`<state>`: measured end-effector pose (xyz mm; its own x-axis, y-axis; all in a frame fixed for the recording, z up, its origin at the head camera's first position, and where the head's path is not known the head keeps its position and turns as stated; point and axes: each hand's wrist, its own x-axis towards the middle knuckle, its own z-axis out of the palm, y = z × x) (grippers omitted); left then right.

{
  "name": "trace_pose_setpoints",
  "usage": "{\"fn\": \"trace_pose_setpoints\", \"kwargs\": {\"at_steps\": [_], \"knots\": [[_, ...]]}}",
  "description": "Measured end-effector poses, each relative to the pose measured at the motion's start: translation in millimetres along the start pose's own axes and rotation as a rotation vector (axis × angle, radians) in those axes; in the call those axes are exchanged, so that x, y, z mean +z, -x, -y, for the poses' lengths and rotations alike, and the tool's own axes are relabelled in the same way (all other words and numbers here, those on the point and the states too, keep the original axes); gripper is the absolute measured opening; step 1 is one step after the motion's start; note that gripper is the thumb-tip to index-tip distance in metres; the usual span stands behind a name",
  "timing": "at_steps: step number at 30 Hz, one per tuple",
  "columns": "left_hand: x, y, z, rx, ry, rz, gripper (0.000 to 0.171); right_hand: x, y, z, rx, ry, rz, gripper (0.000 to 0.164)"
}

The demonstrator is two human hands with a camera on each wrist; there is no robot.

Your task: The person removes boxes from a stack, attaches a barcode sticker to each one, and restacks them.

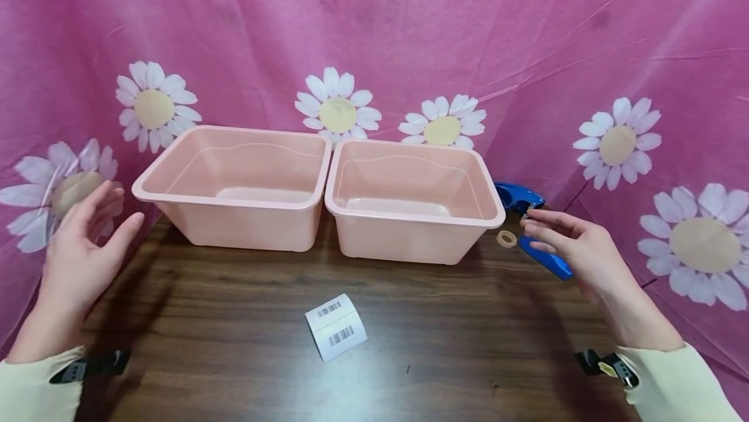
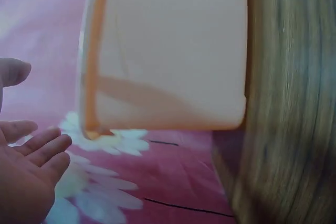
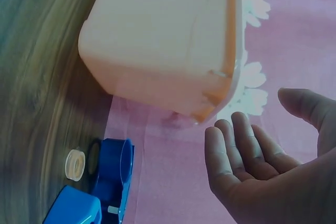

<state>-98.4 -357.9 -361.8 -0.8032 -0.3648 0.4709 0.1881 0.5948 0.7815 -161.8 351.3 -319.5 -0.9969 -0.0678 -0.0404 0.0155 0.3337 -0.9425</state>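
My left hand (image 1: 88, 246) hovers in the air left of the left pink bin (image 1: 251, 227), its fingers loosely spread and holding nothing. In the left wrist view the fingers (image 2: 44, 148) are apart from the bin's rim. My right hand (image 1: 576, 250) is raised past the right end of the right pink bin (image 1: 404, 240), thumb apart from the relaxed fingers (image 3: 249, 148), nothing in it. In the head view it partly covers a blue plastic item (image 1: 545, 258). Both bins stand upright side by side, with no contents showing inside.
A folded white paper with two barcodes (image 1: 336, 328) lies on the wooden table (image 1: 234, 344) before the bins. A small tan tape roll (image 1: 506, 238) and a blue holder with a round end (image 3: 115, 161) lie right of them. A pink daisy-print cloth (image 1: 380, 19) hangs behind.
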Motion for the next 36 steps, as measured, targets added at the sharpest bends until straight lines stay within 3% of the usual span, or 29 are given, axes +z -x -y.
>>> {"fn": "trace_pose_setpoints", "kwargs": {"at_steps": [4,11,15,19,23,29,36], "knots": [[3.8,18.2,-16.7,0.065,-0.034,-0.017,0.066,3,14,-1,-0.047,-0.064,0.012,0.028],[30.7,48.8,-40.7,0.239,-0.036,0.093,0.073,27,29,-8,-0.123,-0.121,-0.009,0.032],[52.9,68.0,-55.2,0.292,-0.053,0.153,0.068,44,35,-13,-0.090,-0.053,0.012,0.034],[75.4,85.8,-66.9,0.204,-0.069,0.215,0.036,62,38,-13,-0.034,0.058,0.055,0.043],[91.9,96.5,-75.1,0.084,-0.110,0.339,0.006,84,37,-11,-0.006,0.115,0.106,0.049],[109.5,91.1,-80.6,-0.001,-0.125,0.549,0.014,118,30,-11,-0.008,0.120,0.179,0.043],[127.4,86.1,-78.6,-0.121,-0.042,0.771,0.022,157,18,-16,-0.015,0.028,0.238,0.038]]}}
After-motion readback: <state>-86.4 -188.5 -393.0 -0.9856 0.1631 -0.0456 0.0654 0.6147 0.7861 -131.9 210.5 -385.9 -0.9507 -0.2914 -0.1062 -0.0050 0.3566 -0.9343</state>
